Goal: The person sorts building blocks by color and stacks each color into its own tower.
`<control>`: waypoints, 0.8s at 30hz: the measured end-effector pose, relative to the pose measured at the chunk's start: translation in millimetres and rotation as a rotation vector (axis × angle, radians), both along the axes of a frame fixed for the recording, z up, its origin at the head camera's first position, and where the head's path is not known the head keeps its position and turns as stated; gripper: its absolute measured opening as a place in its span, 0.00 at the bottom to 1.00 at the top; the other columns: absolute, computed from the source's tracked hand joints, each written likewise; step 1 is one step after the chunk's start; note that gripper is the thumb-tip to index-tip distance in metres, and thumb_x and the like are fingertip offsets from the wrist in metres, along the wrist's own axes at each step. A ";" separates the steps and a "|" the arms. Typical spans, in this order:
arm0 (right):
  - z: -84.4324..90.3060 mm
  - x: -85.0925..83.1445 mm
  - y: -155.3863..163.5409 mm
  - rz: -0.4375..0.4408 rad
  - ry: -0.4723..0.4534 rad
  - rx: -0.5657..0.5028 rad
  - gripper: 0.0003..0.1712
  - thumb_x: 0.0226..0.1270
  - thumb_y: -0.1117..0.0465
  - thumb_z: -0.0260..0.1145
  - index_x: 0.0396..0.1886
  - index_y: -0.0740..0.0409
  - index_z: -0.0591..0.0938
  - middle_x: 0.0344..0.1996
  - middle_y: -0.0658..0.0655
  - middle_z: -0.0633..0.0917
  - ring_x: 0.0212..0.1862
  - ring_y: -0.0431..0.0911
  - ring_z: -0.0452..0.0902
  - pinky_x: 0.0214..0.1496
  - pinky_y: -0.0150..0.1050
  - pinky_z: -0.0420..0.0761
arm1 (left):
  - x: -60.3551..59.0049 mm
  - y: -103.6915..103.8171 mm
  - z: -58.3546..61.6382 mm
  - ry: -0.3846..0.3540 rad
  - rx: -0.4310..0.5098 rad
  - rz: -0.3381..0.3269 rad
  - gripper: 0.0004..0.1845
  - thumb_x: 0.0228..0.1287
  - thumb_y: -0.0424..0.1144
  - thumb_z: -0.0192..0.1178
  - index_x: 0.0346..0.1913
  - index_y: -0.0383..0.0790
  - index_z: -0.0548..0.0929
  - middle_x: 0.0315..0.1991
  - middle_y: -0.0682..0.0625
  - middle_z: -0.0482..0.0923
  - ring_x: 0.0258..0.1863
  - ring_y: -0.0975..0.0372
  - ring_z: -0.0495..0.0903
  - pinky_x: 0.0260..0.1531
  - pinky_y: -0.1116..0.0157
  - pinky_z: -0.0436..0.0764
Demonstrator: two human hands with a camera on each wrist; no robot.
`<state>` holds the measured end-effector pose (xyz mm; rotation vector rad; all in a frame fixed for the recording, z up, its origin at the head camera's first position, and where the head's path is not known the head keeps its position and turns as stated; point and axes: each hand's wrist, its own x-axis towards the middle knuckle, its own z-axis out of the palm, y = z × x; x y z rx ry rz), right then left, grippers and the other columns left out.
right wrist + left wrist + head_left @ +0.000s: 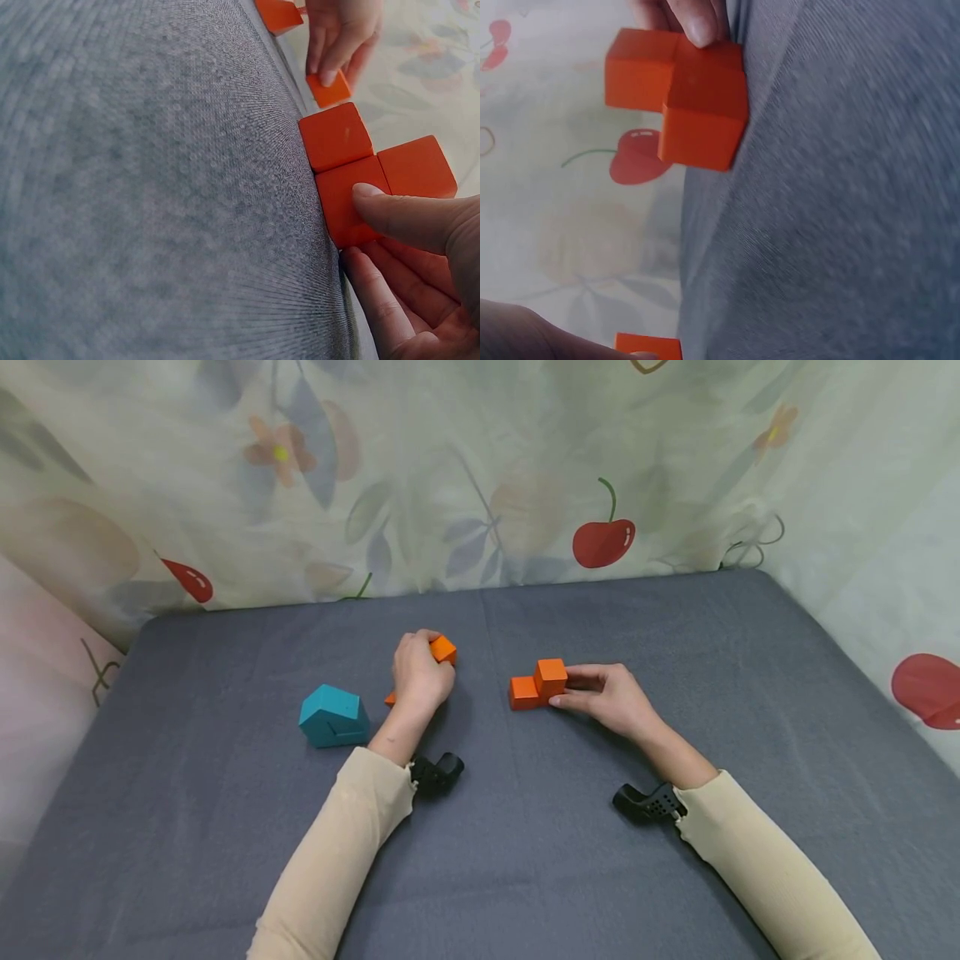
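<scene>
On the grey cloth-covered table [525, 827] my left hand [429, 667] curls over an orange block piece [443, 649]; a corner of it shows below the palm. In the right wrist view the left hand [339, 37] covers that orange piece [330, 89] at the top. My right hand [572, 690] pinches a stepped orange block [538, 683] between thumb and fingers, and the block rests on the table. The thumb [409, 217] lies on the stepped block [351, 169]. The left wrist view shows this stepped block [686, 105] from the side.
A teal block [333, 717] lies left of my left wrist. A floral curtain [480, 477] with cherries hangs behind and beside the table. Black wrist mounts [438, 771] sit on both forearms.
</scene>
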<state>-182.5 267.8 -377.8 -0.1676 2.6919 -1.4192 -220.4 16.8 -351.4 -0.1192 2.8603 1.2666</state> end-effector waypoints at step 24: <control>0.2 1.0 -2.2 -0.009 -0.003 -0.004 0.28 0.56 0.61 0.74 0.58 0.63 0.80 0.52 0.63 0.83 0.53 0.53 0.82 0.54 0.45 0.82 | 19.1 21.4 21.3 0.039 0.061 -0.272 0.23 0.65 0.30 0.60 0.62 0.41 0.75 0.57 0.43 0.73 0.53 0.52 0.74 0.56 0.59 0.77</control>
